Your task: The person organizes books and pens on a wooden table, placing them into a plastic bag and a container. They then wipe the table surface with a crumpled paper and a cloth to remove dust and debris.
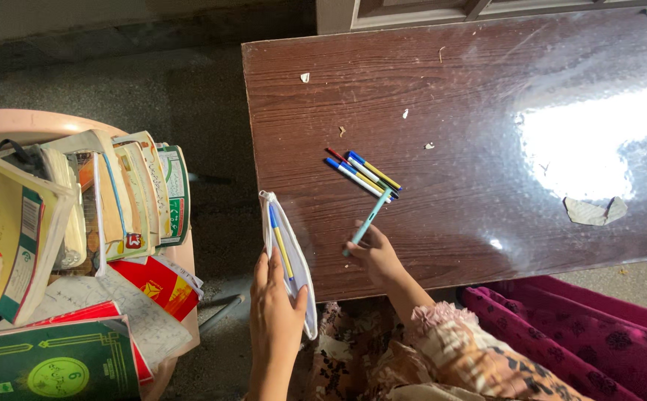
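Seen from above: left hand (275,315) closed around the lower edge of a white pencil pouch (288,256), thumb on the near face and fingers (259,276) behind, so that the pouch stands on its edge with the open mouth turned up and toward the tabletop (479,96). Inside the pouch, one yellow pen with a blue cap (280,239), lying along its length; held this way probably to keep the opening wide and the content from sliding out. Right hand (377,252) closed on the lower end of a teal pen (369,220), pinched between thumb and fingers, tip pointing up and away, toward a small bundle of pens (362,174) resting on the dark wooden tabletop. In that bundle, blue, red and yellow colours, all lying nearly parallel and touching each other, just beyond the tip of the teal pen. Pouch hanging at the left edge of the tabletop, partly over the floor. Scattered over the wood, small paper scraps, and near the right side a larger torn paper piece (595,212) beside a bright glare. To the left, well apart from the hands, a pink round tub (11,122) full of books and notebooks (115,200), some upright, some lying flat.
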